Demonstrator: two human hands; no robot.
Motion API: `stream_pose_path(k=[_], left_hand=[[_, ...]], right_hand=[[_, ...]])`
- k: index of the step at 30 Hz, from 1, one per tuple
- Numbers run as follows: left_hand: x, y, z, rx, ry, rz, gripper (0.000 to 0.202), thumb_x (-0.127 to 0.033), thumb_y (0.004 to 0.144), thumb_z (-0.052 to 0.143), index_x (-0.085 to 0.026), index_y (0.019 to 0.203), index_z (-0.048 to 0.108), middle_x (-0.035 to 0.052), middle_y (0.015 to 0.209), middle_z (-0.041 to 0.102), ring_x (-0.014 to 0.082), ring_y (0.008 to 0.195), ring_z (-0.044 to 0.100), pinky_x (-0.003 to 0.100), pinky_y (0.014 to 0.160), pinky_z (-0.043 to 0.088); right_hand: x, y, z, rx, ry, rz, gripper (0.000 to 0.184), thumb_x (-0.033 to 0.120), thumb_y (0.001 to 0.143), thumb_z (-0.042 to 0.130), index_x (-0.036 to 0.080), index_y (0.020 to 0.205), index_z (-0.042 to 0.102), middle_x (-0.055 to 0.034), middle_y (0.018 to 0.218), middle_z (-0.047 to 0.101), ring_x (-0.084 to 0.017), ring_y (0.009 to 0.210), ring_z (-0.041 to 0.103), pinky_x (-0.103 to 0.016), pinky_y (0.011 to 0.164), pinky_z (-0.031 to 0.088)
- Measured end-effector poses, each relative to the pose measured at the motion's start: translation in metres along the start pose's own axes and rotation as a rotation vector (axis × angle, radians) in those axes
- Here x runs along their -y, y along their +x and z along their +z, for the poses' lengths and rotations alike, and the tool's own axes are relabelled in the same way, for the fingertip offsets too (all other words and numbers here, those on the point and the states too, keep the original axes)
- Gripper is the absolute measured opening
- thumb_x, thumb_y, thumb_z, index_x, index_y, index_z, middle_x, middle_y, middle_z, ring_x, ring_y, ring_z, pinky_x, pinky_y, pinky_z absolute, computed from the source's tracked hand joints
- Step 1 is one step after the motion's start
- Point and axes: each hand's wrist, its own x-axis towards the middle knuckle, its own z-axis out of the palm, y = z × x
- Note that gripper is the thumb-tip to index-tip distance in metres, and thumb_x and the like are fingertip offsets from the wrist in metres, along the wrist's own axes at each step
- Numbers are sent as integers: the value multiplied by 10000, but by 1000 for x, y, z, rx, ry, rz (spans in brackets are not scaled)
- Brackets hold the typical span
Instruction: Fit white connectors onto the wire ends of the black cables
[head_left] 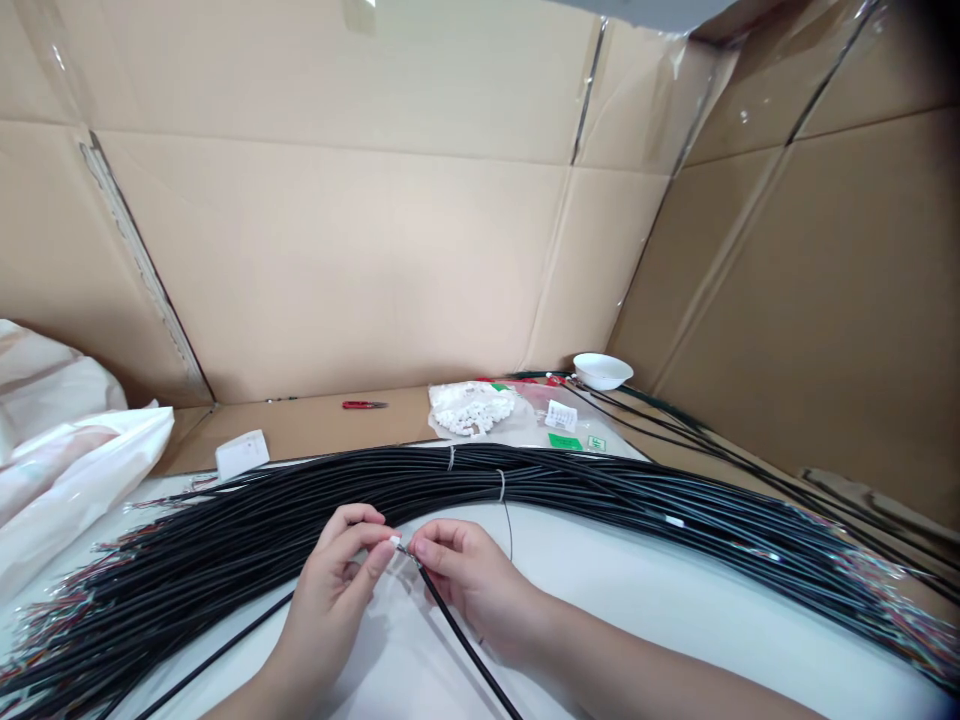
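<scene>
My left hand [330, 590] pinches a small white connector [394, 540] between thumb and fingertips. My right hand [469, 580] holds a single black cable [465, 635] near its thin stripped end, which meets the connector between my hands. That cable runs down toward the bottom edge of the view. A second loose black cable [214, 655] lies under my left hand. Behind both hands, a large bundle of black cables [450, 480] curves across the white work surface [615, 610], with fine coloured wires fanning out at both ends. Thin ties [501, 485] bind it.
A clear bag of white connectors [472, 408], red-handled snips [364, 404] and a white bowl [602, 370] sit on cardboard at the back. Black cables [675, 425] lie at the right. Cardboard walls [315, 240] surround the area, and a white sack [75, 470] lies at the left.
</scene>
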Motion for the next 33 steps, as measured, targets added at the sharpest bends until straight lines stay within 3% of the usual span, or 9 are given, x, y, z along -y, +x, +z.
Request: stream_pose_path(k=[4, 10, 18, 25, 33], left_hand=[[1, 2, 0, 16, -20, 5, 189, -347, 794, 529, -221, 844, 661, 52, 966, 473, 168, 743, 504, 209, 501, 422], [-1, 1, 4, 147, -60, 40, 186, -325, 823, 489, -214, 790, 635, 34, 901, 460, 121, 632, 468, 198, 491, 405], [2, -2, 0, 148, 38, 69, 185, -310, 825, 481, -243, 879, 644, 53, 1012, 407, 169, 791, 503, 216, 537, 431], [4, -2, 0, 57, 148, 114, 168, -294, 812, 498, -228, 824, 652, 63, 1064, 390, 199, 897, 495, 243, 641, 454], [-1, 1, 2, 93, -12, 31, 170, -329, 826, 475, -209, 814, 595, 48, 945, 451, 158, 731, 502, 207, 517, 426]], right_hand=[[-4, 1, 0, -72, -51, -85, 237, 340, 674, 672, 120, 707, 589, 29, 563, 441, -67, 526, 341, -214, 501, 220], [6, 0, -2, 152, -34, 103, 301, 387, 647, 679, 98, 662, 597, 25, 520, 434, -64, 476, 333, -220, 480, 215], [9, 0, -5, 192, 98, 175, 219, 275, 630, 699, 109, 653, 556, 31, 541, 434, -64, 497, 361, -210, 486, 237], [9, -1, -2, 150, 147, 135, 216, 280, 663, 666, 123, 646, 518, 19, 560, 474, -80, 504, 421, -226, 505, 285], [7, -1, 0, 78, 175, 98, 240, 310, 652, 680, 129, 671, 523, 15, 605, 518, -77, 542, 462, -212, 521, 308]])
